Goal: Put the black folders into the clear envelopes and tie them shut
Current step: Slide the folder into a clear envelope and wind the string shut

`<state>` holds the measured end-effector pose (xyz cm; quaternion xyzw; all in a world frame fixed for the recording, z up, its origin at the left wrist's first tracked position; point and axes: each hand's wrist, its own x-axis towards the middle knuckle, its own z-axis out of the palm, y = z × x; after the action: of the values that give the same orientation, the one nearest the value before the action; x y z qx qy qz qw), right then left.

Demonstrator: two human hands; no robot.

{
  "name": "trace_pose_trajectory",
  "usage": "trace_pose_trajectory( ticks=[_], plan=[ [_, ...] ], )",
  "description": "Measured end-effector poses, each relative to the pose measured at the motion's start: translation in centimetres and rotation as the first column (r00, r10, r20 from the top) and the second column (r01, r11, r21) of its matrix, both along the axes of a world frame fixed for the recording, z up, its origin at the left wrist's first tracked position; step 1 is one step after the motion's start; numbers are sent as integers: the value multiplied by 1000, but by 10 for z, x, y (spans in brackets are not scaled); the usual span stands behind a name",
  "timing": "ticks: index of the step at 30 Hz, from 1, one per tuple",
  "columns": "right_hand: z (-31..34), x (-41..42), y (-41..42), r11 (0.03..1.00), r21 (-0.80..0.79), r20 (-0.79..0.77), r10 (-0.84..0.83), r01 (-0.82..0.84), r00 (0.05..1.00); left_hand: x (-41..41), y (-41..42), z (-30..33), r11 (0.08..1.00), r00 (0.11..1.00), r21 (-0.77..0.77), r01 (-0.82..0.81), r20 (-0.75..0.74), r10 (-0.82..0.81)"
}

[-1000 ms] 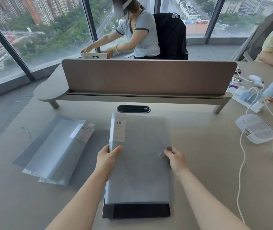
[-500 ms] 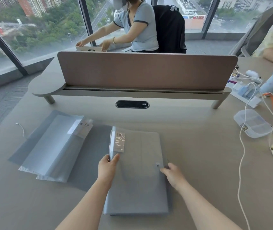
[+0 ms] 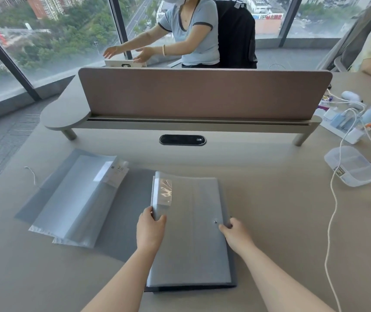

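Folder (image 3: 191, 230) inside frosted clear envelope (image 3: 204, 262)

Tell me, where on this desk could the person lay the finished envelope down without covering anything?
Bare desk runs between the envelope being filled and the white cable, and along the strip in front of the black oval port. The near left corner is open too. The right edge is crowded: clear plastic box, cables, chargers. Left holds the other envelopes.

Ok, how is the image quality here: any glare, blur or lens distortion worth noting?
Head view: daylight from the windows, soft and even, with faint shadows; glare on the envelope hides most of its label; wide-angle bending curves the divider and table edges; the far person's hands are motion-blurred; the near hands stay sharp.
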<state>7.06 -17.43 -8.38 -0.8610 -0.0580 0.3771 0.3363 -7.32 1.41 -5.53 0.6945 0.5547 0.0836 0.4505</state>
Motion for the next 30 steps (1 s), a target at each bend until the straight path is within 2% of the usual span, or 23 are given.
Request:
trace_pose_trajectory(
  ticks=[6, 9, 11, 14, 17, 19, 20, 25, 30],
  plan=[
    [1, -1, 5, 992, -112, 44, 55, -50, 997, 0, 0, -6, 995, 991, 70, 71, -121, -62],
    [0, 0, 5, 980, -180, 63, 91, -79, 994, -1, -4, -6, 958, 958, 215, 188, -255, -131],
    [0, 0, 5, 973, -209, 87, 116, -96, 989, 0, -8, -6, 880, 916, 334, 338, -331, -226],
    [-1, 1, 5, 956, -262, 113, 165, -131, 980, 8, -16, -14, 676, 782, 408, 614, -426, -454],
    [-3, 2, 8, 934, -314, 127, 218, -169, 968, 19, -27, -15, 492, 528, 219, 843, -519, -672],
    [-5, 3, 9, 926, -335, 153, 237, -176, 959, 24, -31, -19, 420, 410, 121, 899, -567, -715],
    [-5, 4, 9, 921, -346, 162, 248, -180, 955, 27, -34, -21, 404, 381, 99, 910, -587, -715],
    [-5, 11, 4, 880, -408, 148, 327, -244, 933, 32, -43, -27, 391, 323, 43, 919, -650, -688],
    [9, 31, 3, 762, -521, -92, 397, -384, 913, 36, -44, -30, 398, 316, 28, 917, -660, -682]
  ],
)
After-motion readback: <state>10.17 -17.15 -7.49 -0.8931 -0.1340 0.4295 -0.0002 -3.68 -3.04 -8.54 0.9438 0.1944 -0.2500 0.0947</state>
